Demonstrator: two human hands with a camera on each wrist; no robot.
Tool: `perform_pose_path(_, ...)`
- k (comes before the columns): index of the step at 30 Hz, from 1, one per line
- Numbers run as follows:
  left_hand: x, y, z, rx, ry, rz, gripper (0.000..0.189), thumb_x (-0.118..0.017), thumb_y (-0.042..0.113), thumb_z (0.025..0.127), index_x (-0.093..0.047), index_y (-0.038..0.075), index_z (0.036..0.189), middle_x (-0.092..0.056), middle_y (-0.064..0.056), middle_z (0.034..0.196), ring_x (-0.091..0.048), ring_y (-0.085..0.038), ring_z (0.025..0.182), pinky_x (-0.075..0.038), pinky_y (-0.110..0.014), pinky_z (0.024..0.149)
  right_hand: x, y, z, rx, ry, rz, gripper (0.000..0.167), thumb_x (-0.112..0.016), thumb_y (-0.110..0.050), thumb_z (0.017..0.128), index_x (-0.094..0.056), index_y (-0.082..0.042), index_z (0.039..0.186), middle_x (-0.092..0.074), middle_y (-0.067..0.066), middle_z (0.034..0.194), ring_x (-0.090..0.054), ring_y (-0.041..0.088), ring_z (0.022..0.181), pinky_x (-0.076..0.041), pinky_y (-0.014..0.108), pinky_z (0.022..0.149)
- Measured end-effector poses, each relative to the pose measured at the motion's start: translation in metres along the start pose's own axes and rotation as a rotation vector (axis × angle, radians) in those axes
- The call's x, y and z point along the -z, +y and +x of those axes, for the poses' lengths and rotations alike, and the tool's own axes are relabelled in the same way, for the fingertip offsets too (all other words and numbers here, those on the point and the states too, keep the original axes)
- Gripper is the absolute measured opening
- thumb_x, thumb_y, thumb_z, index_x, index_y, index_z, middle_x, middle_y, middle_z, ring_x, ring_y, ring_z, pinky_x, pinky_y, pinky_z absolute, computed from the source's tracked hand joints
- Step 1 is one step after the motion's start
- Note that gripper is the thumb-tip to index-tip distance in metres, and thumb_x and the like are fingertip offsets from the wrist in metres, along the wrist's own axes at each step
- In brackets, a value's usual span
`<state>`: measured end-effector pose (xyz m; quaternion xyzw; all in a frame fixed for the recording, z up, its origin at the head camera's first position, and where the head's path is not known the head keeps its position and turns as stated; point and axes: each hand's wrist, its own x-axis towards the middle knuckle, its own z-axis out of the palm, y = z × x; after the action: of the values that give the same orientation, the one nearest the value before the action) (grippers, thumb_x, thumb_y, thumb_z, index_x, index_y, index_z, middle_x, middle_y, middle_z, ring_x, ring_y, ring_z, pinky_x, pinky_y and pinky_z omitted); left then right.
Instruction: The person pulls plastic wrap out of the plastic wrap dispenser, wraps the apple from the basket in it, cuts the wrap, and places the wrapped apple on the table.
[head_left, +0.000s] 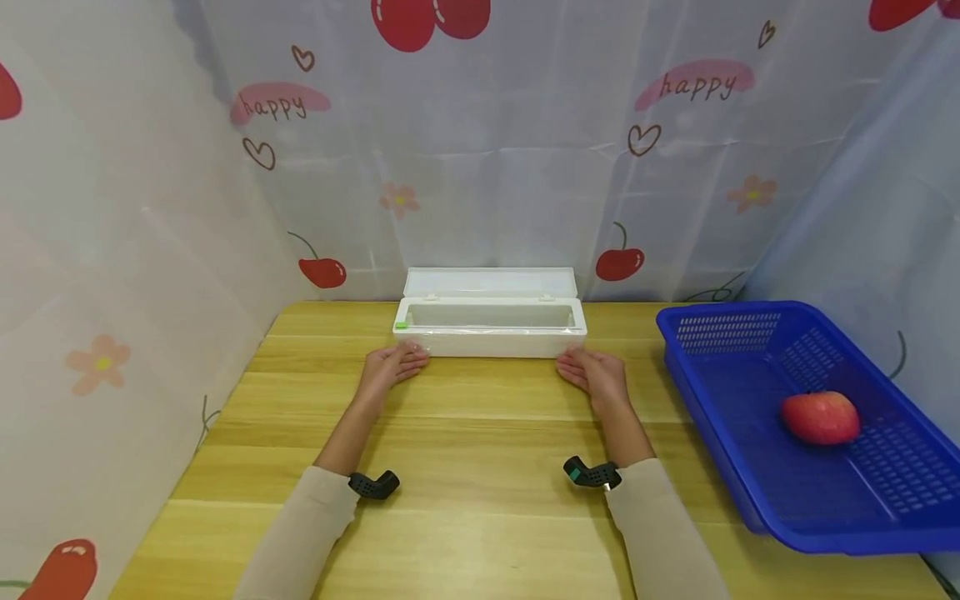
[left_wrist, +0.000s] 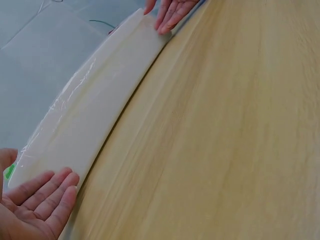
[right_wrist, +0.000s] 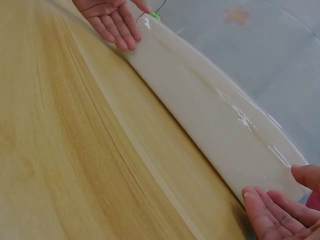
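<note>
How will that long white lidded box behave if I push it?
The white lidded box will probably slide rather than tip, sitting long and low on the wooden table. Its glinting front may feel slippery. The raised lid, hinged behind, could swing.

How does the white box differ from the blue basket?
The white box is long and narrow; the blue basket is wider and larger. The box has a lid raised at its back, while the basket shows no lid. The box's front wall looks solid, but the basket's walls have many small openings. The box has a hand at each front end; the basket has no hand near and holds a red apple. Both stand on the wooden table.
</note>
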<state>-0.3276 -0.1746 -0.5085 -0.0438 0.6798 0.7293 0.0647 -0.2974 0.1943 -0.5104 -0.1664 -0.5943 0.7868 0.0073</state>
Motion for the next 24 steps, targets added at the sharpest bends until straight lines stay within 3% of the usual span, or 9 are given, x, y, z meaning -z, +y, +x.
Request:
perform_pose_path(7,-0.003,-0.004,0.004,-0.038,-0.041,0.001,0.035,-0.065,0.020,0.102,-0.068,-0.009,0.122,-0.072,-0.022,0.115,-0.066,-0.037,0.115,-0.055,-0.042,0.098,-0.002,0.002,0.001,-0.002,-0.019,-0.018,0.038,-0.067,-0.011,0.099,-0.060,0.017,0.125,-0.076,0.012,0.094,-0.076,0.020,0.087,-0.060,0.032,0.084)
perform_pose_path(12,-0.002,-0.005,0.004,-0.066,-0.096,-0.019,0.037,-0.066,0.022,0.101,-0.068,-0.010,0.117,-0.074,-0.019,0.110,-0.071,-0.033,0.108,-0.055,-0.043,0.097,-0.001,0.003,0.001,0.003,-0.037,-0.020,0.040,-0.068,-0.013,0.099,-0.060,0.016,0.125,-0.076,0.011,0.093,-0.075,0.019,0.085,-0.060,0.032,0.084)
perform_pose_path(24,0.010,-0.006,0.004,-0.054,-0.226,-0.112,0.031,-0.061,0.021,0.103,-0.068,-0.008,0.112,-0.075,-0.017,0.110,-0.072,-0.027,0.105,-0.055,-0.042,0.096,-0.003,-0.001,-0.001,-0.056,-0.047,-0.028,0.050,-0.065,-0.027,0.101,-0.060,0.016,0.126,-0.074,0.017,0.105,-0.075,0.019,0.089,-0.059,0.032,0.086)
